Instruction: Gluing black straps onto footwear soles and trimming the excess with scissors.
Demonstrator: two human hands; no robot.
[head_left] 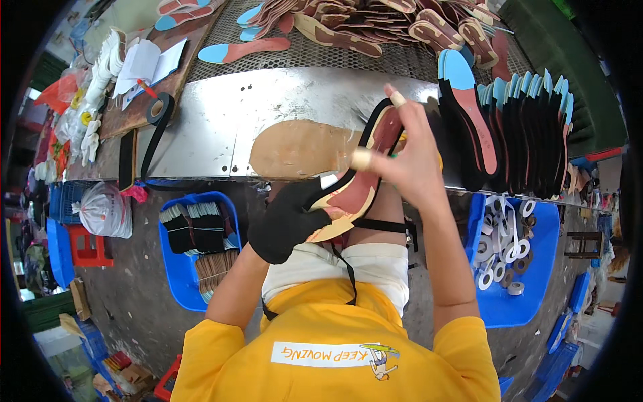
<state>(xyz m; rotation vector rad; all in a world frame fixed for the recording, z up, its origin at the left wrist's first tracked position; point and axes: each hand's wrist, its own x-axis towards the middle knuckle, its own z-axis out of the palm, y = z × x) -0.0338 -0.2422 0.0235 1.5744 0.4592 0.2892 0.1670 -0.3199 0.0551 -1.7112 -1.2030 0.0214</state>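
Observation:
In my left hand [284, 224], which wears a black glove, a shoe insole [351, 191] is gripped at its near end. The insole tilts up toward the table edge, its tan and dark red face showing, with black tape [367, 134] along its rim. My right hand [412, 151] is bare, with pale wraps on the thumb and a fingertip. Its thumb and forefinger are spread over the insole's far half; whether they touch it is unclear. The other fingers are partly hidden. A brown sole-shaped sheet [295, 149] lies on the metal tabletop [207, 134] just beyond my left hand.
Black-edged insoles [529, 134] stand in a row at the right, beside a blue-tipped pink one [472, 107]. Loose insoles [341, 33] heap on the mesh behind. A black tape roll [161, 108] sits at left. Below are blue bins of insoles [175, 268] and tape rolls [492, 305].

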